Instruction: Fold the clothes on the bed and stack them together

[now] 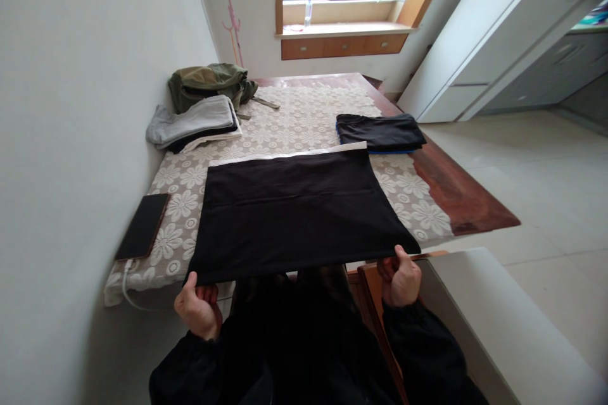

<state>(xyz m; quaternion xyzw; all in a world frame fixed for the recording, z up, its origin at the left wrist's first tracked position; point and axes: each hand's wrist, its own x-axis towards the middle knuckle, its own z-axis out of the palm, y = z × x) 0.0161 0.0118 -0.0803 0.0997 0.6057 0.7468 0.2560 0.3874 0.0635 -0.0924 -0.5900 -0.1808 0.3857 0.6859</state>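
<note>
A black garment [289, 209] with a white band along its far edge lies spread over the lace tablecloth [304, 114]; its exact kind I cannot tell. My left hand [199, 309] pinches its near left corner, thumb on top. At the near right corner, my right hand [401, 277] grips the cloth the same way. Between both hands the near edge is stretched nearly straight, just past the table's front edge. Some fingers of each hand are curled beneath the fabric.
Folded dark clothes [380, 133] lie at the right, and folded grey clothes [194, 121] at the left beside a green backpack [209, 85]. A tablet [144, 226] with a white cable rests near the left wall. The wooden table edge [475, 196] juts out right, above a white surface [503, 304].
</note>
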